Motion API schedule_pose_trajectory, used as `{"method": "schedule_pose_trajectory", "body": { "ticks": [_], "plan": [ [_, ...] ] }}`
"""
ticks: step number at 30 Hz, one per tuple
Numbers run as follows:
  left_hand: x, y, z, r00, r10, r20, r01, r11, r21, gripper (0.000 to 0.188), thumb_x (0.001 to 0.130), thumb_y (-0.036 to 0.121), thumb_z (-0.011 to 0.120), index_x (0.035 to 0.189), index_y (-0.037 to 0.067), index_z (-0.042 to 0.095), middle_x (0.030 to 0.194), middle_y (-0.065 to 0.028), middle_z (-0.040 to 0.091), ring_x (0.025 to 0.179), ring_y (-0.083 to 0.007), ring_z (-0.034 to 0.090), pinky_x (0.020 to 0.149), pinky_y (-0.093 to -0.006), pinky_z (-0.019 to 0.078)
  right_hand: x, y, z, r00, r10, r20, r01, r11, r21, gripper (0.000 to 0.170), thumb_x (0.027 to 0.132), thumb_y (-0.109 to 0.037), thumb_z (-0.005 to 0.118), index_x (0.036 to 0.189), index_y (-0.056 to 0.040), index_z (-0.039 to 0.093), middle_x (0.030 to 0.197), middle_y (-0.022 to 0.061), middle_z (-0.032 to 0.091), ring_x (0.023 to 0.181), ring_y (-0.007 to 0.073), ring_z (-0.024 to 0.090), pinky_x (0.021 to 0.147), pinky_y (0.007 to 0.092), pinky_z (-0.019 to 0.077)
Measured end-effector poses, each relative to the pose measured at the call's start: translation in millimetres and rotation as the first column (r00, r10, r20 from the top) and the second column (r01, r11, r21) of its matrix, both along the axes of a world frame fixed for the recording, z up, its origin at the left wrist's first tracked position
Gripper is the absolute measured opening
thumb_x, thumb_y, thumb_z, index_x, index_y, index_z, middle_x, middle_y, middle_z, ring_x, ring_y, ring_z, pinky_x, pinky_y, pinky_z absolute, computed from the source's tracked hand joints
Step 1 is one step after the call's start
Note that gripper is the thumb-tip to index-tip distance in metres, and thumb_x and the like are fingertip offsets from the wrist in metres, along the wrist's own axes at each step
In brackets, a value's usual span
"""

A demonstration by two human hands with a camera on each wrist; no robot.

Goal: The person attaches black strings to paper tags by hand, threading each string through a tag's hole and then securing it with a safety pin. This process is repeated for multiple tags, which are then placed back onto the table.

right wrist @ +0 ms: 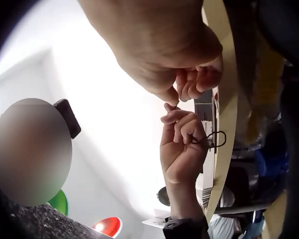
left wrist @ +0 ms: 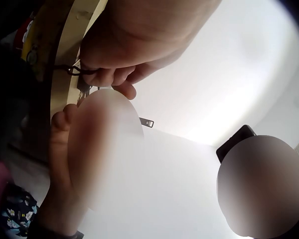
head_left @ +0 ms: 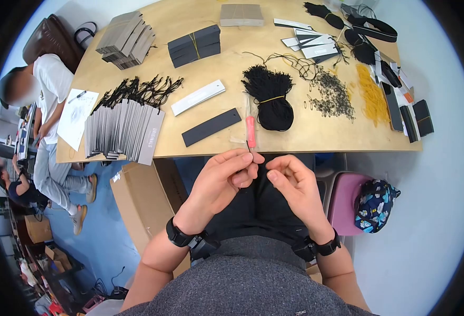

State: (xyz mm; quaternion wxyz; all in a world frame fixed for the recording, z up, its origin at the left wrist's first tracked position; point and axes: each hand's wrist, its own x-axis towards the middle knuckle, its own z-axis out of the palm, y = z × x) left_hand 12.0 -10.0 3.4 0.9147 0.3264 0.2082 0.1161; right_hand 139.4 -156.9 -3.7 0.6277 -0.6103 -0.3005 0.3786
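The pale wooden table [head_left: 205, 73] carries, far left, a grey card stack [head_left: 124, 39] with a banded dark stack [head_left: 205, 47] to its right, near left a white sheet [head_left: 71, 134] and a row of corded grey tags [head_left: 124, 131], then a white strip [head_left: 198, 98], a nearer dark strip [head_left: 211, 127], a black cord bundle [head_left: 274, 111], and at right scattered pins [head_left: 333, 97] and yellow strands [head_left: 371, 95].

Top [head_left: 274, 284] dark grey, finely flecked with lighter specks, fills lower middle of head view; small pale mark [head_left: 301, 313] near bottom edge, right of centre. Trousers [head_left: 248, 205] black, centre of frame. Forearms [head_left: 161, 259] bare. Left grip [head_left: 221, 176], right grip [head_left: 298, 187]: bare hands. Left wristband [head_left: 178, 235] black, lower left of centre, dark blocky housing [head_left: 203, 246] on inner side. Right wristband [head_left: 329, 246], lower right, matching black, similar boxy unit [head_left: 305, 248] inward. Headgear [right wrist: 67, 118] black, block-shaped, rounded corners, left part of right-wrist view.
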Motion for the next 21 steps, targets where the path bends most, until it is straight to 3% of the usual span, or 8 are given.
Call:
{"method": "schedule_pose_trajectory", "body": {
  "ticks": [1,4,6,8,9,12,14,21],
  "plan": [
    [-1,-1,1,1.0,-0.001,0.001,0.001,1.0,0.0,0.023,0.098,0.014,0.054,0.106,-0.003,0.066,0.076,-0.0025,0.059,0.06,-0.0055,0.039,0.059,-0.0229,0.0342,0,1,-2,0.99,0.068,-0.128,-0.066,0.998,0.021,0.011,0.095,-0.007,0.064,0.102,0.0011,0.061,0.088,-0.0014,0.06,0.077,0.0025,0.053,0.067,0.0187,0.0433],
    [-5,-2,1,0.999,0.009,-0.047,-0.007,0.999,0.033,0.025,0.098,0.015,0.055,0.109,-0.004,0.067,0.074,-0.0029,0.06,0.059,-0.0053,0.039,0.058,-0.0222,0.0333,2,3,-2,0.998,0.037,-0.048,-0.035,0.999,0.036,0.009,0.096,-0.007,0.063,0.101,0.0004,0.061,0.087,-0.002,0.06,0.076,0.0021,0.053,0.067,0.0187,0.0435],
    [-8,-2,1,0.989,-0.012,-0.145,0.05,0.964,0.262,0.025,0.097,0.016,0.06,0.109,-0.004,0.07,0.074,-0.0025,0.063,0.062,-0.0044,0.045,0.057,-0.0212,0.0359,6,4,4,1.0,0.003,-0.021,-0.002,1.0,0.029,0.008,0.094,-0.006,0.064,0.099,0.0004,0.062,0.086,-0.0013,0.06,0.075,0.0028,0.054,0.066,0.0192,0.0438],
    [-7,-7,3,0.984,-0.003,-0.181,0.072,0.925,0.373,0.024,0.097,0.016,0.061,0.108,-0.003,0.071,0.075,-0.0024,0.065,0.064,-0.0042,0.048,0.059,-0.0207,0.0387,16,5,12,0.91,0.039,0.412,-0.049,0.999,0.013,0.006,0.091,-0.005,0.067,0.094,-0.0008,0.063,0.081,0.0013,0.058,0.071,0.0067,0.056,0.063,0.0227,0.0454],
    [-6,-9,4,0.977,0.01,-0.212,0.096,0.872,0.479,0.023,0.096,0.016,0.063,0.107,-0.002,0.072,0.075,-0.0024,0.066,0.066,-0.0039,0.051,0.061,-0.0202,0.0414,18,6,18,0.91,0.037,0.412,-0.045,0.999,0.011,0.006,0.091,-0.005,0.067,0.094,-0.0008,0.063,0.081,0.0013,0.058,0.071,0.0067,0.056,0.063,0.0227,0.0454],
    [-7,-6,9,0.953,-0.051,-0.3,0.22,0.797,0.563,0.018,0.094,0.012,0.065,0.103,-0.002,0.073,0.082,-0.0011,0.068,0.074,-0.0047,0.056,0.067,-0.0201,0.0435,21,9,28,0.838,0.112,0.534,-0.111,0.993,-0.034,0.007,0.086,-0.004,0.069,0.091,-0.0021,0.064,0.08,0.0052,0.057,0.067,0.0131,0.059,0.06,0.0275,0.0468],
    [-6,-6,10,0.956,-0.047,-0.289,0.218,0.774,0.595,0.018,0.095,0.012,0.064,0.101,-0.001,0.073,0.083,-0.0008,0.068,0.077,-0.0047,0.057,0.07,-0.0205,0.0445,25,9,26,0.733,0.213,0.646,-0.199,0.975,-0.095,0.01,0.085,-0.003,0.07,0.092,-0.0029,0.064,0.081,0.0064,0.057,0.067,0.0173,0.06,0.061,0.0301,0.0487],
    [-9,-3,8,0.953,-0.089,-0.291,0.257,0.748,0.612,0.016,0.095,0.012,0.063,0.095,-0.002,0.07,0.089,-0.0026,0.07,0.087,-0.0069,0.06,0.082,-0.0238,0.0471,29,10,36,0.778,0.177,0.602,-0.184,0.982,-0.052,0.016,0.085,0.0,0.066,0.1,-0.0031,0.064,0.086,0.0095,0.056,0.075,0.0216,0.062,0.065,0.0304,0.0494]
  ]
}}
